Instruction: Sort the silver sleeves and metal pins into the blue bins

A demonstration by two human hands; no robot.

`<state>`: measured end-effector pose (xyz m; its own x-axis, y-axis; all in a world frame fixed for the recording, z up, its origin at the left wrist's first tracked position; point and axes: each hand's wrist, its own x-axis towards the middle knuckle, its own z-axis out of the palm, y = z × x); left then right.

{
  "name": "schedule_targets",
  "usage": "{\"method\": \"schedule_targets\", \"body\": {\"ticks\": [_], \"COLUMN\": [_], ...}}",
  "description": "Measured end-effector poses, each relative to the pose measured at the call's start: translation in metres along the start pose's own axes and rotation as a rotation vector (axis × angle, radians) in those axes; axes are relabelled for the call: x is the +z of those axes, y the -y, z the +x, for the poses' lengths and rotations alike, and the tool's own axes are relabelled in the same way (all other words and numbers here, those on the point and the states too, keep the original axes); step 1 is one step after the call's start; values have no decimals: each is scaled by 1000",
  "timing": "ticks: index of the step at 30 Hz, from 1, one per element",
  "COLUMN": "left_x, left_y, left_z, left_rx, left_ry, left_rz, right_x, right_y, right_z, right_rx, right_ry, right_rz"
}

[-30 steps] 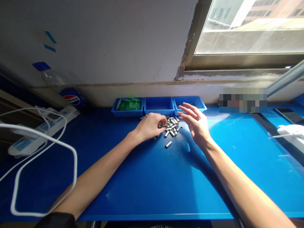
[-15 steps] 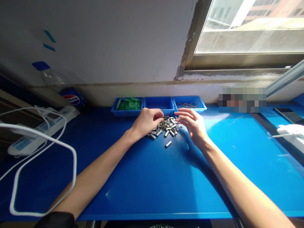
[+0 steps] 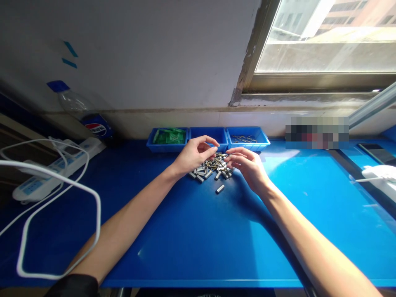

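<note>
1. Head view: a pile of small metal pieces (image 3: 213, 167) is lying on the blue mat (image 3: 198, 239), at 12 o'clock from the mat's middle. The pieces are short, silvery, blocky bars, with brassy thin bits mixed in.
2. The left hand (image 3: 193, 156) is hovering at the pile's 10 o'clock and the right hand (image 3: 247, 165) at its 3 o'clock, with their fingertips nearly meeting above it.
3. Both hands are curling, thumb and forefinger drawn near each other. I cannot tell whether either is pinching a piece.
4. One loose piece (image 3: 220, 189) is lying apart at the pile's 6 o'clock.
5. Three blue plastic bins are standing side by side at the pile's 12 o'clock, against the wall: a bin of green parts (image 3: 165, 147), a middle bin (image 3: 208, 133) and a bin of thin pins (image 3: 247, 146).
6. Smooth, glossy mat is lying open from 4 to 8 o'clock.
7. At 9 o'clock a power strip (image 3: 52, 173), a looping white cable (image 3: 62, 185) and a Pepsi bottle (image 3: 83, 115) are crowding the edge; a phone (image 3: 375, 152) is lying at 3 o'clock.
</note>
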<state>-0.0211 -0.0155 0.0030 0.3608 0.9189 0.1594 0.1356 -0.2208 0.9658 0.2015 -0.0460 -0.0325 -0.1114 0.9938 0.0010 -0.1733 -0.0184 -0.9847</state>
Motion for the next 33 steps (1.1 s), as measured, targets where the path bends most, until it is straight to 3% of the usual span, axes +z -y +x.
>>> {"method": "schedule_targets", "body": {"ticks": [9,14,19,24,33], "left_x": [6,1,-8,-7,6], "left_y": [11,10,3,-3,8], "left_z": [1,-1,-6,-10,-9], "left_rx": [2,73,83,60,27], "left_ry": [6,-34,232,304,165], "left_rz": [-54,271,669,848,916], "right_x": [7,2,-11,-17,-9], "right_y": [4,-3,-7,-9,-9], "right_z": [-4,1,7,8,5], "right_rx": [56,12,-146,-198,-153], "right_ry": [57,-48,-206,-197,-159], "right_rz": [59,-22,-38,-62,-98]}}
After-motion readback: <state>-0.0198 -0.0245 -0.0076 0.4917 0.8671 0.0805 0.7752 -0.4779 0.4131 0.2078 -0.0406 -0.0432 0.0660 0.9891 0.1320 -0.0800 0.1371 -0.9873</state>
